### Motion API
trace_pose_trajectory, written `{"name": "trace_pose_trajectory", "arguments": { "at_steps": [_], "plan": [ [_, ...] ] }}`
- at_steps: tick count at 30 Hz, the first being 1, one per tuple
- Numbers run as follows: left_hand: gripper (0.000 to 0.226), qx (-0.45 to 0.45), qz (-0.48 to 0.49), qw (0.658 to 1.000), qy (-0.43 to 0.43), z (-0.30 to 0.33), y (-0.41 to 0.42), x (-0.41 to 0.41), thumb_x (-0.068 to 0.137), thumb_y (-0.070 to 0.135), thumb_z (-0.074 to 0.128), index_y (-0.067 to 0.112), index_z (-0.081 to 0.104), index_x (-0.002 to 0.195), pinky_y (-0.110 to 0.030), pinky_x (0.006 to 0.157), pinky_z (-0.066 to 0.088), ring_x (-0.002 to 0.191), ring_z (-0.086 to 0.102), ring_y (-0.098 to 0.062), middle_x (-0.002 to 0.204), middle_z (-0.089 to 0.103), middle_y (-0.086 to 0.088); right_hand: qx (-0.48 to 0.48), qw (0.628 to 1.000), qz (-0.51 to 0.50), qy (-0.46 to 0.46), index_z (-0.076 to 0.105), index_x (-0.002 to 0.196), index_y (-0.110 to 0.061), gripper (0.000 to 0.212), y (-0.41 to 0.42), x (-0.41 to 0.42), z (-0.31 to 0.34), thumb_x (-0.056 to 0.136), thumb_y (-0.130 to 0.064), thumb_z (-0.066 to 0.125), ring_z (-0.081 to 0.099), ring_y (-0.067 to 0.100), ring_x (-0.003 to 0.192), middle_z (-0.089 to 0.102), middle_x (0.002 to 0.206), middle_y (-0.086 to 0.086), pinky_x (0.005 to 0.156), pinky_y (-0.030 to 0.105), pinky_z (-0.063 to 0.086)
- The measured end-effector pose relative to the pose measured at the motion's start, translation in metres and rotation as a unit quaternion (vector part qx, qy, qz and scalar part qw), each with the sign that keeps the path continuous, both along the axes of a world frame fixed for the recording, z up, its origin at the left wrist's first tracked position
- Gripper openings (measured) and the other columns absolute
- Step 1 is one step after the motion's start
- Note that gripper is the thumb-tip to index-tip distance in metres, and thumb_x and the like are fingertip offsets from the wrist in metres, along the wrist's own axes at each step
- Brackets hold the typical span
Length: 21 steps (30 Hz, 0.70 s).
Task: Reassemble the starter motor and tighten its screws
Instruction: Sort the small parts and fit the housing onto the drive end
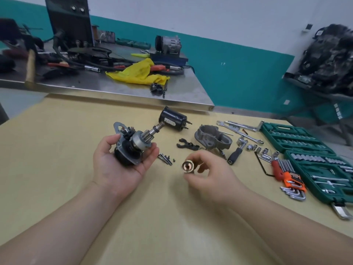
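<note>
Left hand (122,165) cupped under motor core (131,146), held above surface (57,150); right hand (208,169) pinching small brass-ended cylinder (188,166). Loose cradle: likely to roll off. Misaligned cylinder likely to jam; screws (165,158) easily knocked away.

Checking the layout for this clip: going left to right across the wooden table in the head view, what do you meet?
Left hand holding the motor assembly → right hand pinching a small cylindrical part → grey housing → hex keys → green socket case.
</note>
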<state>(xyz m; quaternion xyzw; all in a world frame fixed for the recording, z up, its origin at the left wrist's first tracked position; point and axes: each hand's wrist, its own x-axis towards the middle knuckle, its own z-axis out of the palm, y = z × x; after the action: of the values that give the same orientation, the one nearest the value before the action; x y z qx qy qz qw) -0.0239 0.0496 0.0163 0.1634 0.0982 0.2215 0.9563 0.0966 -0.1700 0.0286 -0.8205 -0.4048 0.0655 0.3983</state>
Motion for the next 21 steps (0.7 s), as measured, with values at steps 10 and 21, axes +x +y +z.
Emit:
{"name": "trace_pose_trajectory", "arguments": {
  "at_steps": [10,21],
  "plan": [
    [0.05,-0.007,-0.017,0.999,0.043,-0.003,0.001,0.013,0.078,0.04,0.081,0.002,0.073,0.11,-0.059,0.081,0.063,0.083,0.076,-0.045,0.11,0.076,-0.024,-0.014,0.999,-0.049,-0.009,0.066,0.124,-0.039,0.039,0.107,0.077,0.031,0.09,-0.025,0.08,0.068,0.002,0.095,0.069,0.112,-0.018,0.059,0.008,0.05],
    [0.03,0.013,-0.072,0.996,0.04,0.002,-0.008,0.011,0.079,0.035,0.078,0.006,0.078,0.087,-0.056,0.076,0.062,0.079,0.073,-0.036,0.095,0.071,-0.013,-0.218,0.968,-0.006,-0.12,0.065,0.131,-0.034,0.041,0.172,0.11,0.01,0.092,-0.032,0.076,0.067,0.019,0.106,0.068,0.12,-0.008,0.085,0.039,0.064]
  ]
}}
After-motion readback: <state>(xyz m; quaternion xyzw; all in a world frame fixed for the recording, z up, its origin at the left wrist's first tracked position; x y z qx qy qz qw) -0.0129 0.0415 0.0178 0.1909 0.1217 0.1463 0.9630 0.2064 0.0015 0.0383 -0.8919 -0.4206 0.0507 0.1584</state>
